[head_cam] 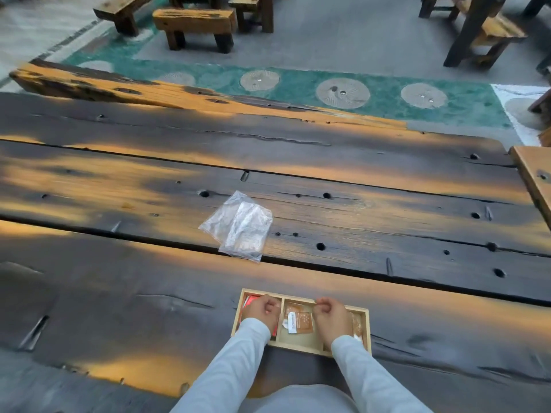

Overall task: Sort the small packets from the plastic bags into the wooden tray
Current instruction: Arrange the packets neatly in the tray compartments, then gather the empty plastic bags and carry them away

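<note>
A shallow wooden tray [366,329] with three compartments lies on the near plank. Red packets [250,300] fill its left compartment, and brown packets [301,321] lie in the middle one. More brown packets [357,327] are in the right one. My left hand [262,312] sits over the red packets with its fingers curled; what it holds, if anything, is hidden. My right hand [332,318] hovers over the divider between the middle and right compartments, fingers curled, with no packet visible in them. Two clear plastic bags [238,226] lie flat and overlapping farther out on the table.
The dark plank table [387,204] has wide gaps, holes and knots. A lighter wooden board [533,177] juts in at the right edge. Benches [193,23] and stools stand on the floor beyond the table.
</note>
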### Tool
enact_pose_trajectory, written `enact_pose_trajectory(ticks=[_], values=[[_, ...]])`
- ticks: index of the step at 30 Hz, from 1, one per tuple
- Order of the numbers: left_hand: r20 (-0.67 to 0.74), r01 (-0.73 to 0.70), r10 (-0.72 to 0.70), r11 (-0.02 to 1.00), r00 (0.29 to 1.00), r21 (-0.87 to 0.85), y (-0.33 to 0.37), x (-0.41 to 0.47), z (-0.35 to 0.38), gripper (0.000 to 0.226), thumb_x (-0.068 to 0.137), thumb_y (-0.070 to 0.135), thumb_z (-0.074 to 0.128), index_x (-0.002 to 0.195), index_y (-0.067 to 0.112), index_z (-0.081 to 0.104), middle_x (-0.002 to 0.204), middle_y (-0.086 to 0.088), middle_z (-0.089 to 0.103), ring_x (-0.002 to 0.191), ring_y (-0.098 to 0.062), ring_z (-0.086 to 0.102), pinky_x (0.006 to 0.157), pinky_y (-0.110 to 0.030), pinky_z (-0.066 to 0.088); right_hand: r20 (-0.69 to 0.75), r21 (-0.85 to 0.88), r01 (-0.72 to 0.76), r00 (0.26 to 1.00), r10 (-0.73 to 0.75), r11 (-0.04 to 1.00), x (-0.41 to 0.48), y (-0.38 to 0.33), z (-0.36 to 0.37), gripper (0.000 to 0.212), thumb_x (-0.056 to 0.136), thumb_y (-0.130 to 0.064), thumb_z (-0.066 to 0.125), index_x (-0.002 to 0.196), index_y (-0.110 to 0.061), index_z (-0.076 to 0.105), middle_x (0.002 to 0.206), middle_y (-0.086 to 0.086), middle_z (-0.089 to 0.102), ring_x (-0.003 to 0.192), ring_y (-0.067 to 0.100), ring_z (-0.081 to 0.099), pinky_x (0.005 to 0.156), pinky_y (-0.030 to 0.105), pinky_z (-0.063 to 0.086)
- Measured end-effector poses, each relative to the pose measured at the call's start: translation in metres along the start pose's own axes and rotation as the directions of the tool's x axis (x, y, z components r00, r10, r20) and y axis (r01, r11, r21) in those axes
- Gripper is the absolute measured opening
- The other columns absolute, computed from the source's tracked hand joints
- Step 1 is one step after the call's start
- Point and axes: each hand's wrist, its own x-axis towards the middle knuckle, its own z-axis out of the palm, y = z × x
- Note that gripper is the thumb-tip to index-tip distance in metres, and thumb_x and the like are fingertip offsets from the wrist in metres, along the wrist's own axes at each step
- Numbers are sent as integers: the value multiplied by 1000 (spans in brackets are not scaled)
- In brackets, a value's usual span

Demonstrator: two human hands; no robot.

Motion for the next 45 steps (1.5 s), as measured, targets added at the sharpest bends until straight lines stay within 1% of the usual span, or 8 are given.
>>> enact_pose_trajectory(ticks=[6,14,18,22,26,31,39,45], values=[[5,37,-37,999,999,-13,-12,32,-51,11,86,23,63,77,29,64,82,3,68,91,-23,68,87,-27,53,27,-16,11,1000,-11,1000,3,-41,43,15,92,-13,58,94,-24,68,92,0,73,92,26,68,83,26,48],[-11,60,-61,998,998,-33,-26,87,-110,19,80,22,62,63,30,62,80,-1,72,84,-28,71,87,-33,58,44,-10,-4,999,5,1000,14,-91,87,15,92,-15,58,100,-24,68,99,1,73,100,25,68,96,34,53],[-20,30,-31,999,999,-20,-17,116,-141,13,82,20,63,74,31,63,79,5,66,92,-24,68,89,-25,52,44,-43,-18,999,20,999,32,-115,105,22,92,-15,59,111,-19,70,106,5,74,100,23,64,94,28,46],[-30,22,-23,1000,999,-14,-13,147,-168,8,82,20,64,84,27,68,80,4,65,96,-24,66,93,-29,52,50,-104,-40,998,45,994,54,-136,120,30,92,-17,62,121,-19,67,120,6,73,116,28,63,104,34,44],[-32,6,-5,999,999,47,-3,176,-195,20,85,24,66,104,20,71,95,9,68,99,-12,55,94,-20,41,45,-110,-82,995,87,991,78,-154,135,41,91,-16,67,132,-14,60,127,11,71,124,31,61,110,38,41],[43,94,-96,994,994,63,5,216,-211,21,80,25,67,102,24,67,111,-1,71,101,-22,65,96,-28,50,27,-43,-200,979,201,979,104,-171,149,51,93,-17,64,142,-10,52,137,14,64,129,33,56,111,39,39],[78,25,-43,978,996,209,33,292,-218,70,79,31,75,140,18,45,140,-9,51,128,-30,51,110,-40,41,49,0,-294,955,294,956,142,-200,171,56,89,-24,68,141,-10,54,135,11,66,125,32,59,107,38,43],[135,115,-143,973,981,198,48,318,-199,84,61,60,78,128,17,53,118,-7,64,109,-30,62,100,-45,49,76,86,-304,952,298,949,163,-216,187,50,90,-20,66,138,-14,54,127,8,65,105,24,59,91,30,42]])
